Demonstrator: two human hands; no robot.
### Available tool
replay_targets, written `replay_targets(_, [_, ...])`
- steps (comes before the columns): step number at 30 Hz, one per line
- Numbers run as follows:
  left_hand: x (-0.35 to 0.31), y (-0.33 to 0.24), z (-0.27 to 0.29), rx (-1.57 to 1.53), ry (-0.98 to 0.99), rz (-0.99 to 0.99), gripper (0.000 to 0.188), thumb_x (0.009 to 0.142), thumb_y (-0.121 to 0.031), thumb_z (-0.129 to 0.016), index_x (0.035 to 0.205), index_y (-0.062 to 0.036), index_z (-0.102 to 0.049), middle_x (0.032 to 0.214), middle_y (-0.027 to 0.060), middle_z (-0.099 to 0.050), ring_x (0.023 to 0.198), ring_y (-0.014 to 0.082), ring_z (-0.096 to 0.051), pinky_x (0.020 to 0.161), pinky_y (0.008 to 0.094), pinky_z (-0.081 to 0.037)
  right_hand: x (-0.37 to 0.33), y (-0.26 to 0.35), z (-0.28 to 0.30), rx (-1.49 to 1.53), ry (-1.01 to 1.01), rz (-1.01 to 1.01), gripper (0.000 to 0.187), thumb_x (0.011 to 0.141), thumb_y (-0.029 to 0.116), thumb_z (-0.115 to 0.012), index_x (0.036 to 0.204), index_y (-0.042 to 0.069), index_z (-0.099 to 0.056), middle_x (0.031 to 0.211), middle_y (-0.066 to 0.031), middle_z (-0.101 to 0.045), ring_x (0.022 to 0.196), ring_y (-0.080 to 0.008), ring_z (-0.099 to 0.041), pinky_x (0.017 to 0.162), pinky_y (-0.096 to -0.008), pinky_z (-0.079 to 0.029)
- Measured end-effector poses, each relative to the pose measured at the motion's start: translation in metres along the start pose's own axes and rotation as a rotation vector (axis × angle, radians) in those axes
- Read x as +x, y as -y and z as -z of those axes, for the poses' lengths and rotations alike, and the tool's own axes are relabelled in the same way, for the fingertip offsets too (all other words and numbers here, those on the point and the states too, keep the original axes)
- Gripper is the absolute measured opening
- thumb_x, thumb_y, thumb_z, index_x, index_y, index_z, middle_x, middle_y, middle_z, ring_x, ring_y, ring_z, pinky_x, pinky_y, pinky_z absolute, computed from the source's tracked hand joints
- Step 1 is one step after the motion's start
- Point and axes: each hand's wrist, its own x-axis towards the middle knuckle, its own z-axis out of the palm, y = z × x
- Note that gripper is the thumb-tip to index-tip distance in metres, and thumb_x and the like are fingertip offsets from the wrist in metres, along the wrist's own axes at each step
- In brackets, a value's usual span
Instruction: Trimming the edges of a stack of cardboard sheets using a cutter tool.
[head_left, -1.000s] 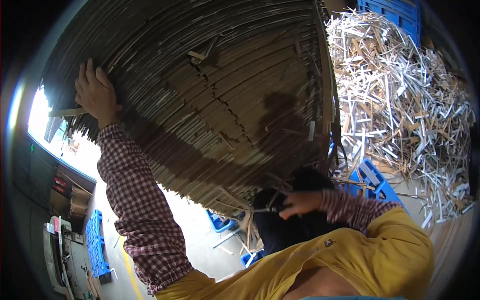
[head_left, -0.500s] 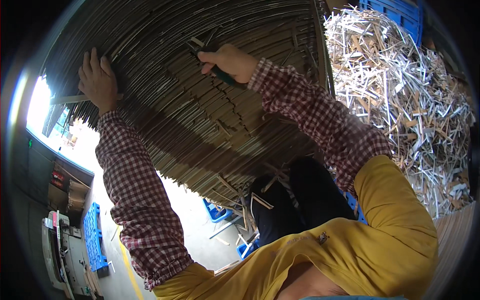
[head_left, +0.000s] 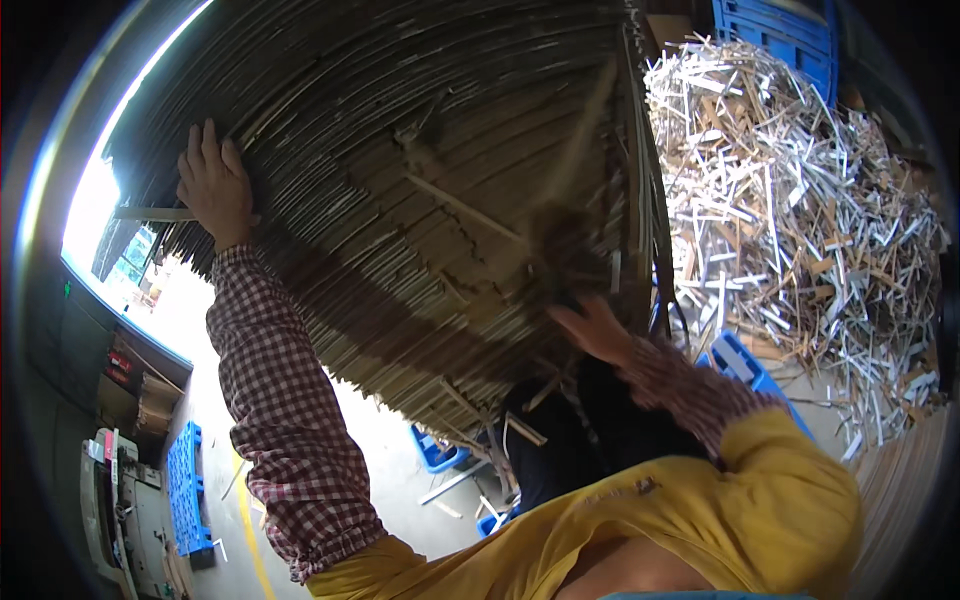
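Observation:
A large stack of brown cardboard sheets (head_left: 400, 330) rises in front of me, its layered edges facing me. My left hand (head_left: 217, 188) lies on its left part, fingers stretched out, beside a thin strip (head_left: 152, 214) that sticks out to the left. Lower right, my right hand (head_left: 598, 330) is smeared by motion in front of the stack. Its thumb shows, but its grip does not. A dark blurred shape (head_left: 560, 240) is just above it, too smeared to name. One loose cardboard strip (head_left: 465, 207) slants across the stack's face, and another pale strip (head_left: 585, 140) is blurred.
A tall heap of paper and cardboard scraps (head_left: 770, 190) stands at the right, with a blue plastic crate (head_left: 780, 40) behind it. Blue pallets lie at the left (head_left: 185, 490) and right (head_left: 755, 375). Scrap strips (head_left: 460, 400) hang near my legs.
My right hand has swung down and right from the stack's middle, where it held a green-handled tool. Loose strips now show across the stack's face. My left hand remains on the stack.

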Motion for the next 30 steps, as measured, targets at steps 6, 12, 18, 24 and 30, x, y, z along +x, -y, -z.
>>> replay_targets(6, [0.01,0.003,0.002,-0.018,-0.027,0.021,0.036,0.089,-0.034,-0.037,0.12,-0.0182,-0.046,0.125,0.0051,-0.044,0.109,0.028,-0.044,0.085,0.0446,-0.036,-0.055,0.03,0.176,-0.249,0.471,-0.317,0.028,0.081,0.026,-0.058,0.094,0.001,-0.057,0.062,-0.0012,-0.054,0.055,-0.0079,-0.049,0.051,-0.0235,-0.04])
replay_targets(12, [0.006,0.003,-0.007,0.031,-0.034,-0.009,0.036,0.089,-0.035,-0.037,0.12,-0.0182,-0.046,0.124,0.0048,-0.045,0.109,0.0287,-0.044,0.086,0.0454,-0.036,0.089,0.146,0.1,-0.077,0.455,0.066,0.042,0.08,0.043,-0.055,0.089,0.003,-0.061,0.07,-0.0042,-0.06,0.059,-0.0082,-0.052,0.051,-0.0212,-0.04])
replay_targets(18, [0.004,0.003,-0.002,-0.039,-0.021,-0.019,0.037,0.089,-0.036,-0.036,0.121,-0.0182,-0.045,0.124,0.0057,-0.045,0.11,0.029,-0.043,0.087,0.0457,-0.035,0.207,0.177,0.028,-0.198,0.558,-0.118,0.049,0.085,0.044,-0.047,0.088,-0.003,-0.06,0.084,-0.0099,-0.058,0.075,-0.0185,-0.055,0.059,-0.0342,-0.048])
replay_targets(24, [0.005,0.003,-0.001,-0.011,-0.015,-0.011,0.037,0.089,-0.035,-0.038,0.121,-0.0179,-0.045,0.124,0.0053,-0.045,0.11,0.0284,-0.043,0.087,0.0449,-0.035,0.229,0.187,0.01,-0.307,0.647,-0.32,0.05,0.084,0.045,-0.048,0.091,-0.004,-0.057,0.084,-0.0113,-0.057,0.078,-0.023,-0.058,0.063,-0.0406,-0.05])
replay_targets(30, [0.011,-0.002,-0.002,0.015,-0.016,-0.012,0.037,0.089,-0.035,-0.037,0.12,-0.0178,-0.046,0.125,0.0049,-0.044,0.11,0.0279,-0.042,0.088,0.044,-0.034,0.192,0.113,-0.029,-0.052,0.233,0.049,0.032,0.083,0.032,-0.052,0.077,0.0,-0.055,0.06,-0.0056,-0.05,0.055,-0.0139,-0.049,0.047,-0.0334,-0.04])
